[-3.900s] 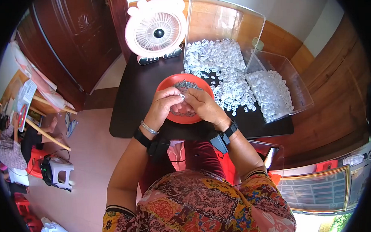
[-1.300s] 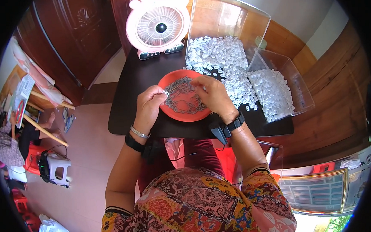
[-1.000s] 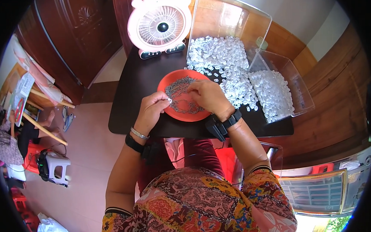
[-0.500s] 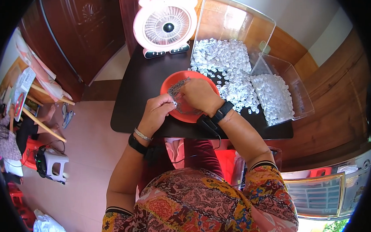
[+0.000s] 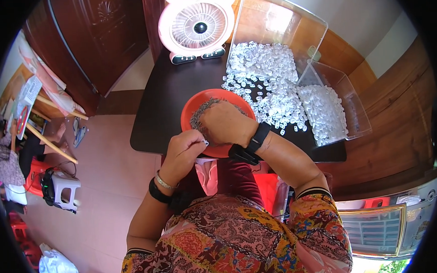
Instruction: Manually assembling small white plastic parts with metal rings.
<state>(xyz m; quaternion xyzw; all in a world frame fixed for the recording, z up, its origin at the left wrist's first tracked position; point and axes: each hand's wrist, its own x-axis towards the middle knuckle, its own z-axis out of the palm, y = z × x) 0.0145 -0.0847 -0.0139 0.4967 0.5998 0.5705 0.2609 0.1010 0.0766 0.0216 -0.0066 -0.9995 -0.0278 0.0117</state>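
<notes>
My left hand (image 5: 184,149) is closed in a pinch at the near left edge of a round orange bowl (image 5: 185,119). A small clear-white plastic piece (image 5: 206,142) shows at its fingertips. Thin grey metal pieces (image 5: 197,119), perhaps pins or screws, lie in the bowl. My right hand (image 5: 229,122) reaches down into the bowl with curled fingers among these pieces. The back of that hand hides its fingertips and whatever they grip. Right of the bowl, many similar white plastic pieces (image 5: 280,108) are heaped loose on the dark table (image 5: 155,107).
A pink fan (image 5: 200,27) stands at the table's far edge. Two clear bins, one large (image 5: 272,19) and one smaller (image 5: 356,110), lie at the right, spilling white pieces. A stool (image 5: 65,190) is on the floor at left; another person's arm (image 5: 13,143) shows beyond it.
The orange bowl has shifted left and nearer to me. Both hands have come nearer with it. The left hand still pinches the plastic piece; the right stays in the bowl.
</notes>
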